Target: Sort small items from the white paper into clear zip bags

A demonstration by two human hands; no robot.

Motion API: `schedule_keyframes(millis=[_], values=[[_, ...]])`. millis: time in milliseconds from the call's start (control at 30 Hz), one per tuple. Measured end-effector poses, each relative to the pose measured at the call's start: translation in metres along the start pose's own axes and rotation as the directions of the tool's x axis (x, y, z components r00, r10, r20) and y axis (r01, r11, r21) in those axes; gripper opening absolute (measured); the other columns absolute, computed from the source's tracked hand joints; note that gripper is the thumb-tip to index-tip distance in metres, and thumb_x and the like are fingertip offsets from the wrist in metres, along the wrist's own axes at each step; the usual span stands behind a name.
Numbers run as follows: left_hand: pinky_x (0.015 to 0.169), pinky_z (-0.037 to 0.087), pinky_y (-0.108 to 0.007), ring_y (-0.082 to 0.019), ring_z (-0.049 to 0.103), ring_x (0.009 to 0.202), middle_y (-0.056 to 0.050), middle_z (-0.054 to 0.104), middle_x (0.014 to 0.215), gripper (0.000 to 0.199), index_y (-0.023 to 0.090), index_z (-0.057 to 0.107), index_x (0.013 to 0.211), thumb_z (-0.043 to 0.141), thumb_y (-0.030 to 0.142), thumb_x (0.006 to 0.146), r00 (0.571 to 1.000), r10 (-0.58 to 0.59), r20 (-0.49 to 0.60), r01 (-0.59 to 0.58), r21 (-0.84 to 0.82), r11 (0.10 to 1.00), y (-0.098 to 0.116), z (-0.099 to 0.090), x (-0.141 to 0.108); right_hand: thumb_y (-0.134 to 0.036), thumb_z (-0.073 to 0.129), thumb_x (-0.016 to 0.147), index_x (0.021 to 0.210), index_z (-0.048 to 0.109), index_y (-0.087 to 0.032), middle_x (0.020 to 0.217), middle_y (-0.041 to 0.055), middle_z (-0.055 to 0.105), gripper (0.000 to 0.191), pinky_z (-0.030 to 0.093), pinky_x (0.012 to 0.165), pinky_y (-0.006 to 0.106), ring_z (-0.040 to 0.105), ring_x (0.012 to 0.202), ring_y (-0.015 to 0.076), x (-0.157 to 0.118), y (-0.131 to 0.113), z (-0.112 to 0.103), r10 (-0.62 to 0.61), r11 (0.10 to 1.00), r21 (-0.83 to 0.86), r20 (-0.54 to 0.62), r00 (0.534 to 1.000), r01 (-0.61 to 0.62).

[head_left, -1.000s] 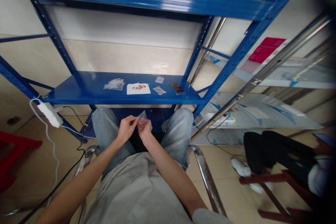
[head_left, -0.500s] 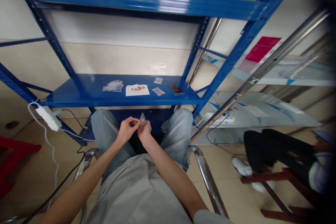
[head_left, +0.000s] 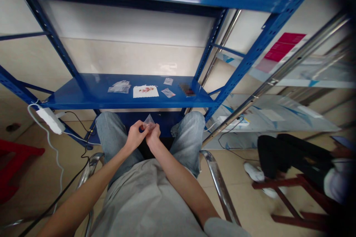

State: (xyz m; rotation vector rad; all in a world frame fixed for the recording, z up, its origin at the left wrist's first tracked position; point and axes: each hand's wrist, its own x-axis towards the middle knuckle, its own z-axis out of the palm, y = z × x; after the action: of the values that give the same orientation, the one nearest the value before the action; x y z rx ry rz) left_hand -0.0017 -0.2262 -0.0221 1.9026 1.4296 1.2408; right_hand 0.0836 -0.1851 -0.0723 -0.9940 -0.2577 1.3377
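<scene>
Between my knees, both hands are on a small clear plastic bag (head_left: 149,120). My left hand (head_left: 136,134) pinches its left side with thumb and forefinger. My right hand (head_left: 153,136) grips the lower right of it, fingers curled. What lies inside the bag is too small to make out. On the blue shelf (head_left: 91,98) in front, a white sheet (head_left: 137,93) carries small reddish pieces (head_left: 147,89). A pile of clear plastic bags (head_left: 120,87) lies to its left, and two single small bags (head_left: 168,92) to its right.
A pixelated dark object (head_left: 187,89) lies at the shelf's right end. A white power strip (head_left: 50,120) hangs by the left post with cables. Chrome chair arms (head_left: 218,181) flank me. A seated person (head_left: 300,155) is at the right, and a red stool (head_left: 16,159) at the left.
The view has tilted slightly downward. My left hand has come closer to the bag and now holds its side; the bag appears spread wider between my hands.
</scene>
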Motion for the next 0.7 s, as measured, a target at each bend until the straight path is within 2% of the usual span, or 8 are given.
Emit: schedule_keyframes(millis=[133,267,367,467,533,600,700], values=[[0.063,0.043,-0.027,-0.015,0.059,0.067,0.0,0.064,0.073,0.016,0.019,0.065,0.078,0.06,0.03,0.089,1.0,-0.019,-0.014,0.018,-0.047,0.999,-0.001,-0.001,0.001,-0.038,0.034,0.099,0.067,0.047,-0.023,0.052,-0.0004,0.056,0.037,0.05,0.047,0.026,0.059,0.048,0.0158,0.0,-0.004,0.001,0.165,0.982,0.103,-0.073,0.984,-0.157],[0.065,0.046,-0.027,-0.016,0.063,0.07,-0.002,0.068,0.075,0.019,0.019,0.065,0.078,0.06,0.033,0.09,0.998,-0.058,-0.013,0.054,-0.192,0.98,-0.002,0.001,-0.001,-0.036,0.034,0.098,0.061,0.038,-0.024,0.042,-0.0043,0.043,0.039,0.032,0.034,0.021,0.041,0.033,0.0109,0.001,-0.01,0.004,0.204,0.976,0.082,-0.037,0.978,-0.201],[0.061,0.048,-0.027,-0.016,0.064,0.064,-0.001,0.067,0.07,0.023,0.018,0.066,0.083,0.063,0.04,0.089,0.99,-0.142,0.001,0.131,-0.394,0.91,-0.007,0.009,0.003,-0.03,0.035,0.095,0.056,0.031,-0.024,0.038,-0.0066,0.034,0.04,0.019,0.031,0.019,0.027,0.028,0.0078,0.002,-0.016,0.006,0.247,0.967,0.062,0.023,0.969,-0.248],[0.056,0.051,-0.026,-0.018,0.067,0.066,-0.002,0.068,0.072,0.029,0.017,0.066,0.087,0.069,0.046,0.084,0.965,-0.258,-0.056,0.18,-0.574,0.799,-0.015,0.007,0.025,-0.024,0.032,0.094,0.052,0.025,-0.023,0.036,-0.0081,0.023,0.042,0.01,0.031,0.019,0.014,0.028,0.0066,0.01,-0.03,0.009,0.291,0.953,0.059,0.108,0.951,-0.298],[0.056,0.054,-0.027,-0.02,0.07,0.069,-0.004,0.071,0.078,0.032,0.016,0.066,0.088,0.074,0.046,0.08,0.933,-0.336,-0.13,0.171,-0.663,0.729,-0.02,-0.009,0.05,-0.024,0.033,0.094,0.051,0.023,-0.023,0.037,-0.0085,0.021,0.044,0.007,0.031,0.019,0.012,0.03,0.0064,0.02,-0.049,0.015,0.273,0.951,0.088,0.207,0.939,-0.296],[0.058,0.056,-0.027,-0.02,0.072,0.072,-0.006,0.073,0.083,0.034,0.014,0.066,0.088,0.078,0.043,0.075,0.891,-0.387,-0.236,0.109,-0.718,0.687,-0.025,-0.036,0.082,-0.027,0.037,0.093,0.052,0.024,-0.022,0.041,-0.0087,0.022,0.044,0.007,0.032,0.019,0.014,0.032,0.006,0.036,-0.076,0.028,0.19,0.96,0.139,0.31,0.931,-0.242],[0.064,0.059,-0.028,-0.02,0.074,0.074,-0.007,0.073,0.083,0.032,0.013,0.066,0.086,0.082,0.035,0.071,0.821,-0.429,-0.376,0.005,-0.747,0.665,-0.038,-0.078,0.134,-0.027,0.042,0.092,0.054,0.028,-0.022,0.044,-0.0093,0.023,0.041,0.011,0.033,0.018,0.016,0.034,0.0057,0.069,-0.122,0.061,0.066,0.979,0.153,0.378,0.923,-0.133]])
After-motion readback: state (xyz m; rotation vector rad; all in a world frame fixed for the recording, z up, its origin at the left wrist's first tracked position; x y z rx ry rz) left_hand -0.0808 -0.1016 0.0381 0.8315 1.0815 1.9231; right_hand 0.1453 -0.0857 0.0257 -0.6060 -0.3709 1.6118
